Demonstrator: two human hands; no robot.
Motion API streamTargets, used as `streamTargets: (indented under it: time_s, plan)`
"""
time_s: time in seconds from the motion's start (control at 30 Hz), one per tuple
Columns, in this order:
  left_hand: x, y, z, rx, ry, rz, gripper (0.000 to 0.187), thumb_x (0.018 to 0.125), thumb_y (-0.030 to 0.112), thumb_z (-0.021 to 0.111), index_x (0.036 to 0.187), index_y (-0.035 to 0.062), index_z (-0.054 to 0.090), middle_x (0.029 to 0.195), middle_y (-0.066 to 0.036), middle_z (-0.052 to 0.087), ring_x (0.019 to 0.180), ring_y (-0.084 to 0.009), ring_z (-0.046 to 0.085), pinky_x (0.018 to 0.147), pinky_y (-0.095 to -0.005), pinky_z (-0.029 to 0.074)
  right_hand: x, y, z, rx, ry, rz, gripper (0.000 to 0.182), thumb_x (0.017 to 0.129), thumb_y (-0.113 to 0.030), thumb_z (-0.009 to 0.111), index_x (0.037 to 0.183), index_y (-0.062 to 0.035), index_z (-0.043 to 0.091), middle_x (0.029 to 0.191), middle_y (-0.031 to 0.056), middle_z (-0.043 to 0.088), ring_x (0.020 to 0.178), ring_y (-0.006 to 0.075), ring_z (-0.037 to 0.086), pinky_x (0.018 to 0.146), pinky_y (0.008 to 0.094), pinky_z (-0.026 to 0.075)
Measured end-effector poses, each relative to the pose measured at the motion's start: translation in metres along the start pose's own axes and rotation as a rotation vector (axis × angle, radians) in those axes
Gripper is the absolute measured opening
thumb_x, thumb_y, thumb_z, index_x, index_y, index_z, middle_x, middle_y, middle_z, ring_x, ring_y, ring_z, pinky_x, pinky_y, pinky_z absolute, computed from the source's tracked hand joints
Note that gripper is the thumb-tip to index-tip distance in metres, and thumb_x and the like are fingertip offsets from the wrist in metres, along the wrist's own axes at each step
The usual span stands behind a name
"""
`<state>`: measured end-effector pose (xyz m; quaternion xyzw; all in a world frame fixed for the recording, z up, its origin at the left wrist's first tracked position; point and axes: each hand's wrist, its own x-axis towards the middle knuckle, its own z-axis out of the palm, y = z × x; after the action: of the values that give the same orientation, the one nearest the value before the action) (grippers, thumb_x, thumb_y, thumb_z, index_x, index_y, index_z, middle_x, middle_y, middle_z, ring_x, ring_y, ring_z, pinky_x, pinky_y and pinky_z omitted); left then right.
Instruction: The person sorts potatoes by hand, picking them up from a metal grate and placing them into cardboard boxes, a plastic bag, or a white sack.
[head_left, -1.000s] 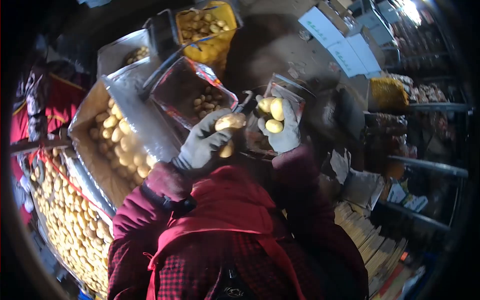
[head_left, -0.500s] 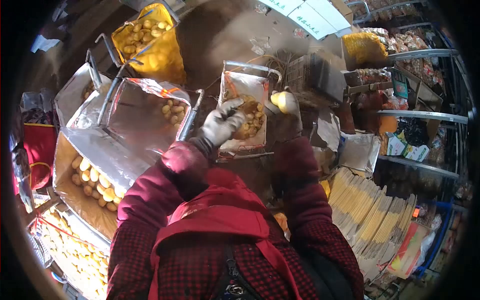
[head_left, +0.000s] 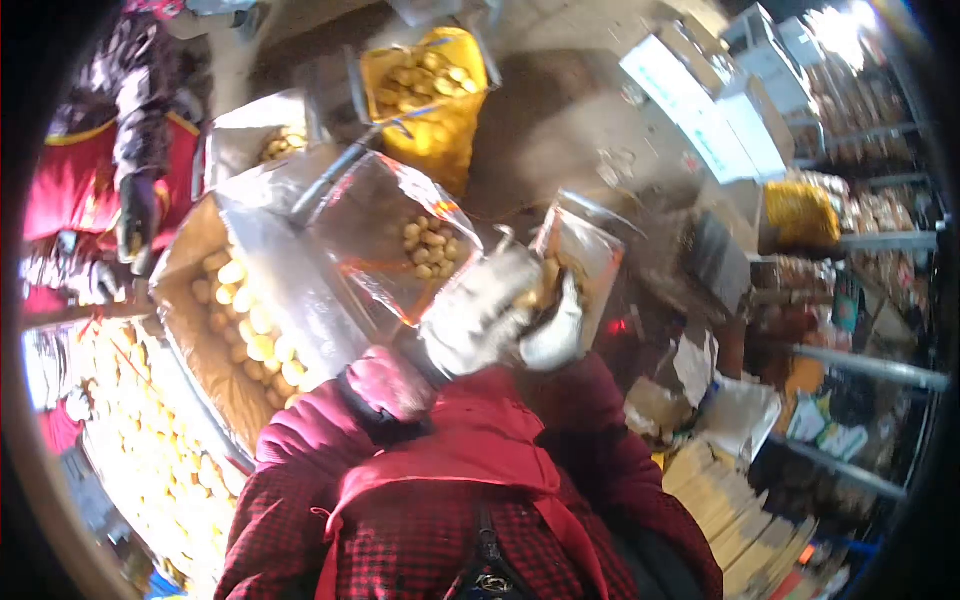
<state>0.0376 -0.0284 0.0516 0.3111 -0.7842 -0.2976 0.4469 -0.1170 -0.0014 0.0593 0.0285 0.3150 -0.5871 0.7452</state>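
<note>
My left hand [head_left: 480,310], in a pale glove, is close in front of my chest and blurred by motion. Beside it on the right, nearly touching, is my right hand [head_left: 556,325], also gloved. Something yellowish-brown shows between the two hands, too smeared to name. Just beyond them stands a lined bag [head_left: 598,262] on a metal frame. To the left, an open lined bag [head_left: 365,215] holds small potatoes [head_left: 430,248]. A larger box lined with brown paper holds bigger potatoes [head_left: 255,330].
A yellow bag [head_left: 430,140] of potatoes hangs on a frame at the top. White boxes [head_left: 700,110] stand at upper right, near metal shelves [head_left: 870,368]. Flattened cardboard [head_left: 725,520] lies at lower right. Another person's dark sleeve [head_left: 140,110] shows at upper left.
The view has swung left. My hands, apart before, have come together nearer my body. The yellow potato seen in my right hand no longer shows clearly.
</note>
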Motion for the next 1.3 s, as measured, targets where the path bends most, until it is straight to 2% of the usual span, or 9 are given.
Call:
streamTargets:
  time_s: [0.1,0.3,0.43,0.47,0.67,0.83,1.0,1.13,1.3]
  plan:
    - [-0.013,0.01,0.001,0.313,-0.043,0.135,0.051,0.084,0.021,0.072,0.135,0.0158,0.067,0.144,-0.018,0.059,0.134,-0.0374,0.057,0.114,-0.0538,0.045,0.062,0.05,-0.092,1.129,-0.674,0.553,0.055,0.104,-0.048,0.057,0.14,-0.0072,0.056,0.132,0.0114,0.064,0.124,0.024,0.062,0.103,0.0404,0.054]
    - [-0.035,0.015,-0.03,0.49,-0.143,0.018,0.072,0.08,0.034,0.076,0.148,0.022,0.056,0.15,-0.016,0.052,0.136,-0.0423,0.051,0.113,-0.0611,0.04,0.066,0.044,-0.036,-0.055,-0.094,0.084,0.056,0.103,-0.057,0.056,0.139,-0.0143,0.055,0.135,0.0157,0.061,0.113,0.0329,0.065,0.095,0.045,0.058]
    - [-0.055,0.028,-0.054,0.458,-0.1,-0.042,0.071,0.082,0.036,0.076,0.148,0.0189,0.056,0.148,-0.02,0.053,0.135,-0.0421,0.052,0.11,-0.0596,0.042,0.09,0.03,-0.016,-0.041,-0.194,0.212,0.048,0.103,-0.058,0.055,0.13,-0.0186,0.06,0.123,0.0138,0.068,0.102,0.0326,0.069,0.08,0.0442,0.06]
    - [-0.063,0.029,-0.06,0.466,-0.108,-0.064,0.07,0.083,0.035,0.076,0.147,0.0165,0.056,0.148,-0.02,0.054,0.132,-0.0402,0.055,0.109,-0.0594,0.044,0.097,0.028,0.007,-0.026,0.114,0.184,0.046,0.102,-0.059,0.056,0.126,-0.0203,0.063,0.119,0.0124,0.069,0.098,0.0311,0.07,0.073,0.0452,0.062]
    - [-0.143,0.029,-0.077,0.5,-0.19,-0.262,0.065,0.086,0.035,0.073,0.145,0.0119,0.056,0.146,-0.016,0.056,0.118,-0.0336,0.063,0.103,-0.0524,0.048,0.228,-0.002,0.118,-0.147,-0.354,0.065,0.042,0.098,-0.044,0.066,0.112,-0.0044,0.065,0.102,0.0129,0.066,0.101,0.0344,0.065,0.095,0.0515,0.06]
    - [-0.178,0.048,-0.087,0.545,-0.143,-0.447,0.068,0.089,0.033,0.066,0.152,0.013,0.048,0.152,-0.018,0.05,0.13,-0.0355,0.056,0.108,-0.051,0.044,0.234,0.029,0.117,-0.585,-0.135,0.082,0.064,0.105,-0.047,0.057,0.15,-0.0041,0.047,0.156,0.0155,0.047,0.146,0.0342,0.045,0.117,0.042,0.047]
    - [-0.224,0.087,-0.118,0.536,0.207,-0.598,0.074,0.086,0.034,0.075,0.151,0.0123,0.05,0.151,-0.018,0.051,0.128,-0.0379,0.056,0.106,-0.0532,0.045,0.113,0.111,0.051,-0.974,-0.118,0.513,0.059,0.103,-0.061,0.049,0.143,-0.0184,0.058,0.132,0.005,0.067,0.087,0.017,0.063,0.065,0.0283,0.051]
    - [-0.267,0.133,-0.137,0.673,0.44,-0.701,0.068,0.085,0.027,0.075,0.147,0.01,0.054,0.145,-0.019,0.056,0.124,-0.0377,0.059,0.102,-0.0517,0.048,0.073,0.154,0.043,-0.996,-0.511,0.988,0.058,0.107,-0.047,0.05,0.152,-0.0111,0.046,0.134,0.0145,0.063,0.1,0.0252,0.067,0.077,0.0352,0.058]
    - [-0.336,0.217,-0.154,0.878,0.693,-0.914,0.068,0.078,0.013,0.081,0.142,0.0079,0.06,0.137,-0.021,0.061,0.122,-0.0398,0.061,0.103,-0.0508,0.05,0.039,0.219,0.079,-1.13,-1.007,0.918,0.055,0.108,-0.024,0.053,0.157,-0.0051,0.036,0.141,0.0226,0.056,0.107,0.0303,0.068,0.088,0.0392,0.058]
